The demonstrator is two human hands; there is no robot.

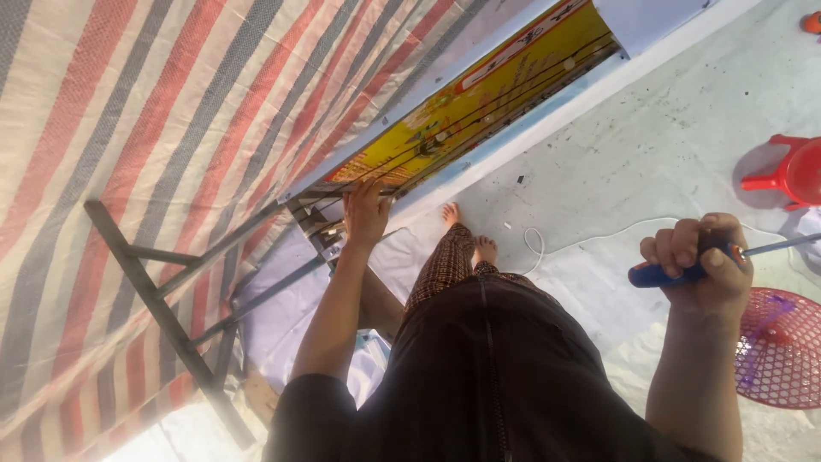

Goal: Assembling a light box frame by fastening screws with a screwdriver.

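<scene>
My left hand rests with spread fingers on the near end of a long yellow printed sign board with a pale frame, where it meets a dark metal frame. My right hand is held off to the right, fist closed around the blue and red handle of a screwdriver, whose metal shaft points right. My bare feet stand on the pale floor below the board.
A red, white and grey striped tarp covers the left side. A red plastic stool and a red mesh basket sit at the right. A white cord lies on the floor near white sheeting.
</scene>
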